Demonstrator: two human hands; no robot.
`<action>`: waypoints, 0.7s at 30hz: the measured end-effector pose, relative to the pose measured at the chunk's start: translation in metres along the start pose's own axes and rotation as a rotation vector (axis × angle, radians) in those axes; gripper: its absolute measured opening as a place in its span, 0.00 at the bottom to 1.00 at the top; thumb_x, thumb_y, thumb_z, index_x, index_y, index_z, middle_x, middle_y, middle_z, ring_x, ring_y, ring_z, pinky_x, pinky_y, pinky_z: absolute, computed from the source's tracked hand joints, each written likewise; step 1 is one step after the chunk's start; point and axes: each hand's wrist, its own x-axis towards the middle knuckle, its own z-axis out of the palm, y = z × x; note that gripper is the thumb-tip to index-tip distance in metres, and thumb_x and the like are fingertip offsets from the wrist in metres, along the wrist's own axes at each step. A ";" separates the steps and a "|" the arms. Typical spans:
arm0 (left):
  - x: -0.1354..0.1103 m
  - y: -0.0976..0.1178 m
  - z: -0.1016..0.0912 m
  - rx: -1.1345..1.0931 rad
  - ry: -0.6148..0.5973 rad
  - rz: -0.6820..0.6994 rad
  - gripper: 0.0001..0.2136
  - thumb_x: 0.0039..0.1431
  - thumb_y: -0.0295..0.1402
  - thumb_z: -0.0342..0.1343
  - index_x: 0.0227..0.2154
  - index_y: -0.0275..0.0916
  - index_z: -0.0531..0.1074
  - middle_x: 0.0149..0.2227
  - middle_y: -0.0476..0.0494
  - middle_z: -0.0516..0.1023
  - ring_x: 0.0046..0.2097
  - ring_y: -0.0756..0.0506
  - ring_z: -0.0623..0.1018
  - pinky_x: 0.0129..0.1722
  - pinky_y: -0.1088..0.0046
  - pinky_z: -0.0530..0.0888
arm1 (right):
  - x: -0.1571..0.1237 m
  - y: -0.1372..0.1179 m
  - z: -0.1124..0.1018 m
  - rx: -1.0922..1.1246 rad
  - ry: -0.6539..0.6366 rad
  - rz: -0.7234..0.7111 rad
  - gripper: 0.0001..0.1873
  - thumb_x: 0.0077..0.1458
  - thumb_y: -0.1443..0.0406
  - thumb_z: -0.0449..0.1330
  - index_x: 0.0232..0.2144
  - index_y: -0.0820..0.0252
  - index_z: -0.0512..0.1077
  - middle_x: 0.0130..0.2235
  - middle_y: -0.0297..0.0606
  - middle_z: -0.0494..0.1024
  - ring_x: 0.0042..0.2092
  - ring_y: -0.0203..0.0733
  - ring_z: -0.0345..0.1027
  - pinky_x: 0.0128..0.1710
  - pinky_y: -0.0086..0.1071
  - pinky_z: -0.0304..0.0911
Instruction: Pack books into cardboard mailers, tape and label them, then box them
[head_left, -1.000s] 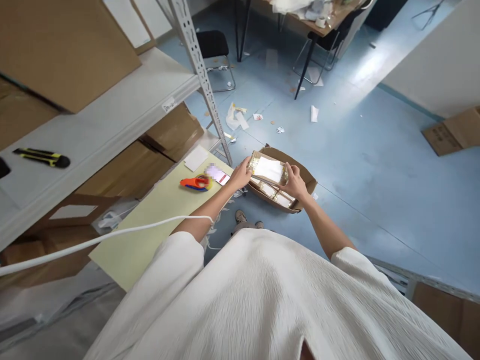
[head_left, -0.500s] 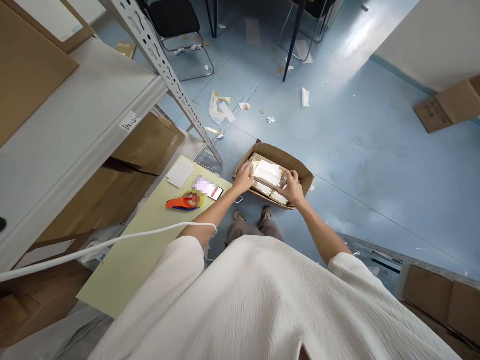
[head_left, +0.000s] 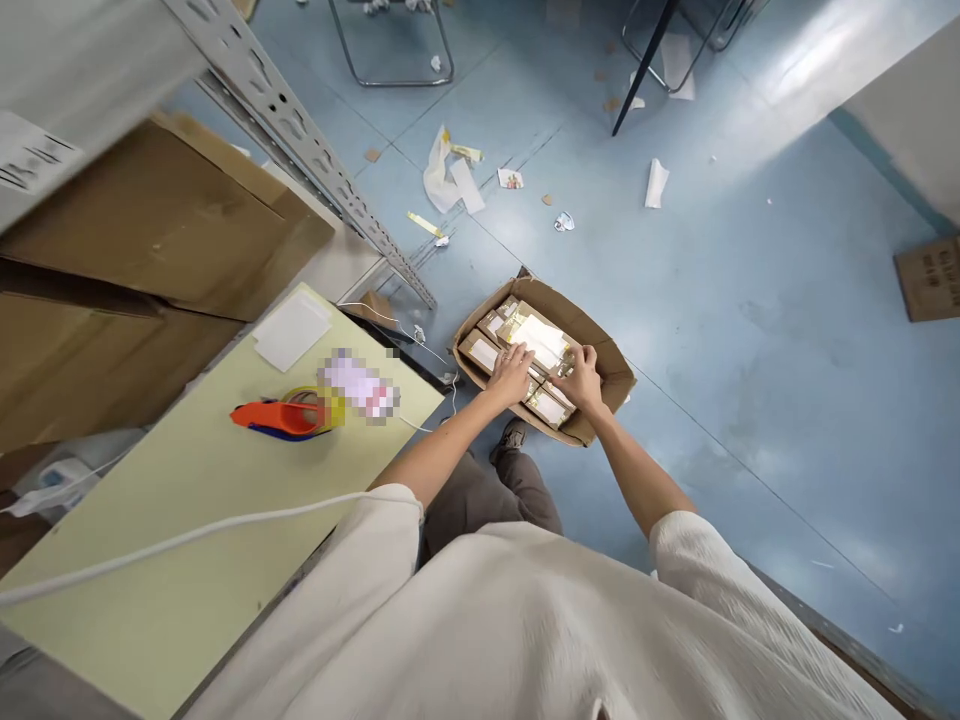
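A small brown cardboard box (head_left: 534, 338) with a white label on top lies among similar small boxes (head_left: 481, 350) in a larger open carton (head_left: 619, 372) on the floor. My left hand (head_left: 511, 373) rests on its near edge, fingers stretched out and touching the label. At the right end of the same box, my right hand (head_left: 581, 378) has its fingers bent around the corner. Clear tape glints at that end. My hands partly cover the small boxes in front.
To the left, a pale yellow tabletop (head_left: 247, 500) carries an orange tape dispenser (head_left: 285, 415), a blurred phone (head_left: 358, 383) and white cards (head_left: 292, 328). A metal shelf post (head_left: 315, 150) rises beside it. Paper scraps (head_left: 450, 180) litter the blue floor. A white cable (head_left: 225, 525) crosses my left arm.
My left hand has shifted from the labelled box's left end to its near edge, its fingers now extended. My right hand stays at the right end. More small boxes show on the left. The view has moved.
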 end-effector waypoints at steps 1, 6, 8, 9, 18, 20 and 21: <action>0.011 -0.007 0.014 0.000 -0.007 -0.011 0.34 0.69 0.26 0.51 0.78 0.34 0.64 0.83 0.27 0.57 0.85 0.33 0.54 0.84 0.43 0.50 | 0.012 0.009 0.015 0.004 -0.009 0.007 0.37 0.57 0.50 0.68 0.65 0.52 0.67 0.75 0.59 0.59 0.50 0.62 0.82 0.53 0.58 0.80; 0.065 -0.059 0.082 -0.038 -0.015 -0.102 0.34 0.73 0.29 0.48 0.80 0.36 0.61 0.84 0.28 0.56 0.85 0.33 0.54 0.83 0.41 0.53 | 0.071 0.046 0.107 0.029 -0.038 0.041 0.38 0.56 0.51 0.70 0.64 0.55 0.67 0.75 0.62 0.57 0.53 0.63 0.82 0.57 0.58 0.78; 0.086 -0.083 0.107 -0.053 0.005 -0.136 0.32 0.76 0.32 0.47 0.80 0.37 0.61 0.84 0.29 0.57 0.85 0.33 0.53 0.83 0.41 0.52 | 0.094 0.060 0.145 0.041 -0.022 0.042 0.38 0.56 0.52 0.70 0.65 0.54 0.67 0.76 0.62 0.56 0.54 0.63 0.81 0.57 0.59 0.78; 0.096 -0.095 0.119 -0.061 0.019 -0.151 0.31 0.77 0.34 0.46 0.80 0.37 0.62 0.84 0.29 0.57 0.85 0.33 0.53 0.83 0.41 0.52 | 0.104 0.066 0.163 0.053 -0.011 0.039 0.38 0.56 0.51 0.70 0.65 0.54 0.66 0.76 0.62 0.55 0.55 0.63 0.81 0.57 0.59 0.78; 0.166 -0.209 0.190 -0.117 0.096 -0.345 0.32 0.78 0.35 0.46 0.82 0.42 0.61 0.82 0.33 0.61 0.85 0.31 0.54 0.83 0.36 0.50 | 0.185 0.101 0.306 0.151 -0.044 -0.006 0.40 0.54 0.49 0.72 0.65 0.54 0.68 0.77 0.62 0.54 0.55 0.64 0.82 0.59 0.62 0.78; 0.170 -0.225 0.204 -0.122 0.069 -0.404 0.32 0.78 0.36 0.46 0.82 0.42 0.60 0.83 0.33 0.60 0.85 0.30 0.53 0.83 0.35 0.49 | 0.194 0.100 0.333 0.183 -0.076 -0.024 0.39 0.57 0.48 0.70 0.66 0.54 0.69 0.77 0.61 0.56 0.55 0.63 0.82 0.60 0.61 0.78; 0.171 -0.230 0.210 -0.129 0.055 -0.430 0.32 0.78 0.37 0.46 0.82 0.42 0.60 0.83 0.32 0.59 0.85 0.29 0.53 0.82 0.34 0.49 | 0.197 0.100 0.343 0.190 -0.110 -0.032 0.38 0.59 0.49 0.68 0.67 0.54 0.69 0.77 0.61 0.57 0.55 0.64 0.82 0.60 0.61 0.78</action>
